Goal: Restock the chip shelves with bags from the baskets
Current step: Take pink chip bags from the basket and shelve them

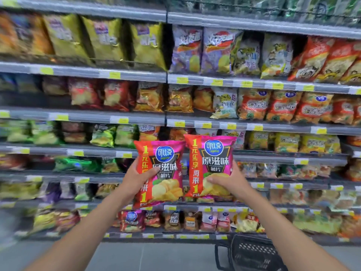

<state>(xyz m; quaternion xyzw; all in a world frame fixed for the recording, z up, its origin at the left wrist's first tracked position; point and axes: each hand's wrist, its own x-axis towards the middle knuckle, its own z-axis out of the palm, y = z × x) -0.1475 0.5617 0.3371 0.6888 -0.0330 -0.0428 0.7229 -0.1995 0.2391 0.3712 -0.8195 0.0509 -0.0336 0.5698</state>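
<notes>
- Head view, held stock: two pink-and-red foil chip bags are in the air in front of the shelving, one per hand. The left pink-and-red foil chip bag [166, 153] and the right pink-and-red foil chip bag [212, 153] are upright, side by side, printed fronts facing the camera.
- Head view, hands: the left hand [136, 178] grasps the lower left edge of its bag, and the right hand [229, 180] grasps the lower right edge of the other. The fingers [151, 173] are curled round the foil, thumbs on the front face.
- Purpose of hold (judgement): the edge grip leaves the labels readable, probably so the flavour can be matched to a shelf slot.
- Head view, destination: the grey metal chip shelves [88, 114] are stocked on every tier. A similar pink bag on a low shelf [131, 220] suggests the slot.
- Head view, source: one black plastic shopping basket [252, 255] stands on the floor, lower right. Its contents cannot be seen.
- Count: two bags held, two hands, one basket. Blur prevents a reliable count of the shelf tiers.
</notes>
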